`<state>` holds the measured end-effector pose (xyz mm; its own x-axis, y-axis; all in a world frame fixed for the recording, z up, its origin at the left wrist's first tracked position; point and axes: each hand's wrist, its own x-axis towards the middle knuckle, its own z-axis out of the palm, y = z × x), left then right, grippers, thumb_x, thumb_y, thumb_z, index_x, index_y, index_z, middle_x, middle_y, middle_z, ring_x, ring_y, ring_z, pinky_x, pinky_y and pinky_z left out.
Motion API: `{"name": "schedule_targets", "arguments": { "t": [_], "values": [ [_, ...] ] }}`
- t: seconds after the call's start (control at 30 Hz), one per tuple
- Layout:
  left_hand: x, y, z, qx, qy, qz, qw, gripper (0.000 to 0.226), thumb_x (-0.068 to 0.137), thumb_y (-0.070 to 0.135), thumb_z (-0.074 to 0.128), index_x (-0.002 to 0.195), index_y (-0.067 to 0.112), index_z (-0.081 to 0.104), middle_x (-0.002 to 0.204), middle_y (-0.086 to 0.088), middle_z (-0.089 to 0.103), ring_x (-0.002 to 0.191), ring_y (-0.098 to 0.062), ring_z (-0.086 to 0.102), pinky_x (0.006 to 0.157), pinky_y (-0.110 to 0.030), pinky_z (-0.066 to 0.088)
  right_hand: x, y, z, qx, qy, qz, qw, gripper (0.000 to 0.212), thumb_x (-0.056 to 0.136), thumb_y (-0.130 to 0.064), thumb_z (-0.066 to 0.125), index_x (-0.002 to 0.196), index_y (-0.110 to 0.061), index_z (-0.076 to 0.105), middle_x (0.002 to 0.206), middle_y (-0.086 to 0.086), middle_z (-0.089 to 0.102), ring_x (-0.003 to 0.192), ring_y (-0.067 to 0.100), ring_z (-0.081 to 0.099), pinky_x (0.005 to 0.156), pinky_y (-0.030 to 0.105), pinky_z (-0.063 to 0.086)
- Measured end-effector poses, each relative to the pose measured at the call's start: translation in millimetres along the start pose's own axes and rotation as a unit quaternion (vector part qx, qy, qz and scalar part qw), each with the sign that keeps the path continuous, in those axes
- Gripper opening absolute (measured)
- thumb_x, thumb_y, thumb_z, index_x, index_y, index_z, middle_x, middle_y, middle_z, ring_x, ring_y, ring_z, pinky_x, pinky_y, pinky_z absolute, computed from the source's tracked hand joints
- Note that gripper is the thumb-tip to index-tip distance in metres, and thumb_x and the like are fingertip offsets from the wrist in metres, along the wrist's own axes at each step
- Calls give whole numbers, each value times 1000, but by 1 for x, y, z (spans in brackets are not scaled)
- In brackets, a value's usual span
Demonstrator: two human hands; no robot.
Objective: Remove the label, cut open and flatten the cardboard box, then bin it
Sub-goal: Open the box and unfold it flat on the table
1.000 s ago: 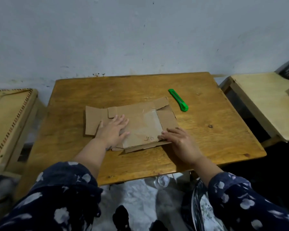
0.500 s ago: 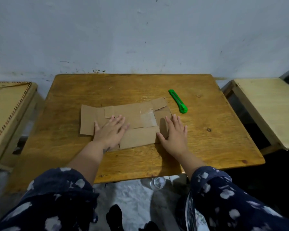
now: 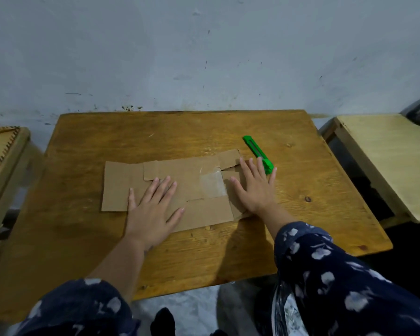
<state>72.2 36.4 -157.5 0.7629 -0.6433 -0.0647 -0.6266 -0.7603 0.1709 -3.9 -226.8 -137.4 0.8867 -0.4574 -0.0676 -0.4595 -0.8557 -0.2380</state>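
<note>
Pressing down flat on the cardboard box [image 3: 170,187] with both hands, palms down and fingers straight and spread, gripping nothing. Lying opened out and flattened at the middle of the wooden worktop [image 3: 83,238], flaps spread to either side, a patch of clear tape [image 3: 212,183] showing near its centre. Resting the left hand [image 3: 153,209] on the near left part of the cardboard, wrist trailing off its near edge. Laying the right hand [image 3: 255,187] over the cardboard's right end, fingertips reaching past its far edge. Sitting just beyond that right end, a green utility knife [image 3: 257,154] slanting across the worktop, its near tip just beside the right hand's fingertips. Showing dark patterned sleeves [image 3: 337,275] nearer than the cardboard.
</note>
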Motion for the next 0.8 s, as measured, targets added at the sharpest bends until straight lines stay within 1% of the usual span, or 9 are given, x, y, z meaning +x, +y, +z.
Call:
{"name": "schedule_targets", "arguments": {
  "t": [0.1, 0.2, 0.27, 0.3, 0.4, 0.47, 0.57, 0.7, 0.8],
  "values": [
    [4, -2, -2, -1, 2, 6, 1000, 70, 88, 67, 6, 151, 35, 5, 158, 17, -7, 146, -7, -9, 114, -60, -2, -3, -13, -1, 96, 22, 8, 995, 65, 96, -54, 31, 152, -26, 12, 161, -2, 12, 148, 16, -7, 111, 52, -19],
    [5, -4, -3, 4, -3, 7, 1000, 69, 89, 66, 7, 151, 35, 3, 158, 17, -8, 146, -8, -11, 113, -60, -2, -1, -28, -12, 225, 14, 16, 974, 70, 96, -47, 42, 152, -22, 9, 159, 1, 18, 148, 18, 6, 118, 54, 0],
    [10, -8, -5, 7, -12, 10, 1000, 70, 88, 66, 4, 151, 36, -1, 158, 17, -10, 146, -8, -13, 113, -60, -3, -2, -42, -20, 257, 5, 3, 966, 72, 95, -43, 45, 153, -22, 8, 159, 2, 17, 147, 20, 12, 118, 51, 13],
    [13, -10, -6, 8, -17, 13, 1000, 70, 88, 66, 3, 151, 36, -2, 158, 17, -12, 146, -8, -14, 113, -60, -3, -2, -51, -21, 266, 1, -6, 964, 71, 96, -41, 46, 153, -22, 8, 160, 1, 15, 147, 19, 13, 119, 49, 14],
    [24, -16, -9, 4, -28, 25, 999, 69, 89, 67, 6, 150, 36, -4, 158, 17, -13, 145, -9, -16, 113, -60, -6, -1, -82, -14, 278, -13, -29, 960, 67, 98, -33, 44, 152, -20, 7, 161, -2, 5, 147, 13, 5, 120, 44, 9],
    [29, -18, -10, 2, -32, 27, 999, 68, 90, 66, 8, 150, 36, -3, 158, 17, -13, 145, -9, -16, 113, -61, -7, 3, -99, -3, 249, -19, -24, 968, 63, 100, -28, 39, 152, -18, 5, 161, -3, 0, 147, 10, -2, 120, 49, 3],
    [35, -22, -11, 10, -33, 32, 999, 68, 91, 66, 8, 151, 36, -3, 158, 17, -12, 145, -9, -16, 113, -61, -7, 11, -112, 12, 120, -40, -25, 992, 62, 100, -28, 30, 152, -14, 0, 161, 0, -7, 147, 12, -10, 117, 51, -8],
    [45, -27, -13, 14, -38, 40, 998, 68, 90, 66, 6, 150, 35, -3, 159, 16, -11, 145, -8, -16, 114, -61, -7, 19, -117, 25, -18, -51, -49, 997, 60, 99, -31, 19, 151, -10, -3, 161, 5, -9, 147, 17, -12, 115, 52, -11],
    [54, -27, -13, 13, -38, 36, 999, 70, 89, 66, 3, 150, 35, -4, 159, 16, -12, 145, -9, -17, 113, -60, -8, 29, -116, 30, -71, -45, -59, 995, 61, 98, -34, 15, 151, -10, -3, 161, 6, -9, 147, 18, -13, 115, 51, -13]
  ]
}}
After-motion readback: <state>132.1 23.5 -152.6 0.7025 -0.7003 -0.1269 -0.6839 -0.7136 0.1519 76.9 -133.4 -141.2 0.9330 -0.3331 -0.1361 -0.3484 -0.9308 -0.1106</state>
